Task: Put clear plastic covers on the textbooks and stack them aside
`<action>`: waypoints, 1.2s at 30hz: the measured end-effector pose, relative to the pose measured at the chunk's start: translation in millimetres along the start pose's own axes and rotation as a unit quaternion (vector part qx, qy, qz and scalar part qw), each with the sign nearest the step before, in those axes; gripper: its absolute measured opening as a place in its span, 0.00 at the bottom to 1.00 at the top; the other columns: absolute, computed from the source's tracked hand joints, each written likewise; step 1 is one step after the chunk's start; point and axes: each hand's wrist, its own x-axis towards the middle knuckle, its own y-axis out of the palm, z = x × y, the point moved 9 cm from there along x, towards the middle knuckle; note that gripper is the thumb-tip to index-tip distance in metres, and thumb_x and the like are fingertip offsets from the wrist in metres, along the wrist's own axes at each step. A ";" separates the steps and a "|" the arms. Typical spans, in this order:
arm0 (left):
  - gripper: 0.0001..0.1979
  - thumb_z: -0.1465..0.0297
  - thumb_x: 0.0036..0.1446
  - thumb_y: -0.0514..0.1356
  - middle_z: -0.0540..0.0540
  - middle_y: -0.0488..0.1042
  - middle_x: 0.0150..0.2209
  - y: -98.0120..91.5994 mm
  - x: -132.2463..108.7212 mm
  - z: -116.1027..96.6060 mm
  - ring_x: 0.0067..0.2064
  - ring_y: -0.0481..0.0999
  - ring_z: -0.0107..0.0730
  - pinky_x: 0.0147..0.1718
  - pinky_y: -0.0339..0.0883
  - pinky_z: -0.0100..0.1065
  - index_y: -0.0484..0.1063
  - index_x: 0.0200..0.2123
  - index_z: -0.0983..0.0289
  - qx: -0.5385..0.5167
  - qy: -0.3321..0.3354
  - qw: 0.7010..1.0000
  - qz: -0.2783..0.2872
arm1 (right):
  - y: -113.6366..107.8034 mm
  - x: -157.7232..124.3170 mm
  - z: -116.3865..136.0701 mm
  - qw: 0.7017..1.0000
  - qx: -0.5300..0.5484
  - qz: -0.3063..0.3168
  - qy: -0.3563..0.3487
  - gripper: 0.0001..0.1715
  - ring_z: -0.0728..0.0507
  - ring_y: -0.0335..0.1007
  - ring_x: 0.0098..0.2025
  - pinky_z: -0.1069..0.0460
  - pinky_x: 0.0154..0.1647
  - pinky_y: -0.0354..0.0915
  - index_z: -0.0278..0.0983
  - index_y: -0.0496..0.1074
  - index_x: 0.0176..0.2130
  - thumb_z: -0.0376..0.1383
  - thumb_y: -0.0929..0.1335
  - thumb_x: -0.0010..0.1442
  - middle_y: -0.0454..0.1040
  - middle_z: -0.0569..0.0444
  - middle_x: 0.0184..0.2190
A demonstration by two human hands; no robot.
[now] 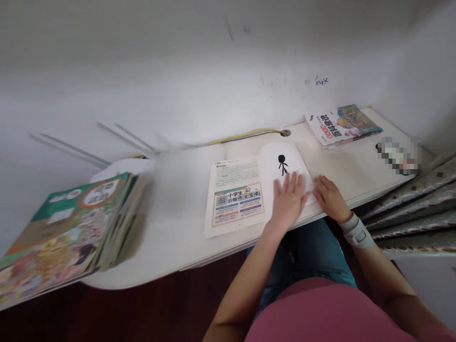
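An open book (237,172) lies on the white desk in front of me, printed text and a QR code on its left page. The right page is mostly white and bears a black stick figure (281,160). Flat on the lower part of that page rests my left hand (289,198), fingers stretched and apart, just below the figure. My right hand (331,195), with a pale band on its wrist, lies at the book's right edge. Its fingers are extended and it grips nothing; whether the fingertips touch the page edge I cannot tell.
A stack of colourful books (67,228) stands at the left end of the desk (174,237). More books (342,126) lie at the back right, near a yellow cable (245,135) and a cable hole. A pixelated object (399,156) and patterned curtain (416,209) are at the right.
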 end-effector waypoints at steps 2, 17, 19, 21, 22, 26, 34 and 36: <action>0.32 0.53 0.63 0.44 0.62 0.46 0.68 -8.8 -5.4 26.5 0.67 0.42 0.61 0.59 0.42 0.66 0.50 0.66 0.61 0.001 -0.058 0.998 -0.001 | -1.8 -0.9 -9.5 0.999 -0.034 0.005 0.016 0.29 0.34 0.54 0.63 0.37 0.60 0.53 0.34 0.61 0.61 0.45 0.57 0.66 0.60 0.37 0.62; 0.33 0.52 0.61 0.48 0.64 0.43 0.69 18.7 -0.2 33.4 0.66 0.40 0.69 0.58 0.48 0.62 0.54 0.65 0.62 -0.016 -0.063 0.997 0.037 | 4.0 -1.1 -18.0 0.996 -0.079 0.040 0.018 0.32 0.31 0.52 0.64 0.35 0.60 0.51 0.42 0.66 0.58 0.53 0.63 0.60 0.58 0.37 0.63; 0.33 0.52 0.61 0.47 0.64 0.43 0.69 18.3 1.2 31.3 0.66 0.40 0.70 0.59 0.47 0.62 0.54 0.65 0.62 -0.019 -0.066 0.997 0.039 | 3.4 -1.4 -17.5 0.996 -0.076 0.037 0.018 0.31 0.32 0.52 0.64 0.36 0.60 0.51 0.42 0.66 0.58 0.53 0.63 0.60 0.58 0.38 0.63; 0.33 0.52 0.61 0.47 0.65 0.43 0.69 18.5 2.8 28.8 0.66 0.40 0.70 0.59 0.47 0.62 0.54 0.65 0.62 -0.021 -0.066 0.997 0.040 | 3.1 -1.5 -17.0 0.997 -0.074 0.035 0.016 0.31 0.32 0.52 0.64 0.36 0.60 0.51 0.42 0.66 0.58 0.52 0.63 0.60 0.58 0.38 0.63; 0.33 0.52 0.61 0.47 0.65 0.43 0.69 18.7 3.7 27.6 0.66 0.40 0.69 0.59 0.47 0.62 0.54 0.65 0.62 -0.022 -0.065 0.997 0.039 | 3.2 -1.5 -16.9 0.997 -0.074 0.034 0.016 0.31 0.31 0.52 0.64 0.36 0.60 0.51 0.42 0.66 0.58 0.52 0.63 0.60 0.58 0.38 0.63; 0.33 0.52 0.62 0.47 0.65 0.43 0.68 20.9 6.9 23.6 0.66 0.40 0.70 0.59 0.46 0.62 0.54 0.65 0.63 -0.023 -0.059 0.997 0.037 | 4.3 -1.6 -17.3 0.996 -0.074 0.039 0.012 0.31 0.31 0.51 0.64 0.35 0.59 0.51 0.42 0.66 0.59 0.52 0.63 0.61 0.57 0.37 0.63; 0.33 0.52 0.61 0.48 0.64 0.42 0.69 23.0 11.5 16.1 0.66 0.40 0.71 0.59 0.45 0.63 0.54 0.64 0.63 -0.031 -0.053 0.998 0.034 | 1.4 -1.7 -15.5 0.996 -0.079 0.038 0.010 0.29 0.31 0.51 0.64 0.36 0.60 0.51 0.41 0.66 0.59 0.50 0.62 0.62 0.57 0.38 0.63; 0.32 0.53 0.61 0.48 0.65 0.43 0.69 23.5 12.8 14.2 0.66 0.40 0.71 0.59 0.45 0.63 0.54 0.64 0.63 -0.034 -0.055 0.997 0.035 | 0.9 -1.6 -15.0 0.996 -0.081 0.040 0.010 0.29 0.32 0.52 0.64 0.36 0.59 0.51 0.42 0.65 0.59 0.50 0.62 0.62 0.57 0.39 0.63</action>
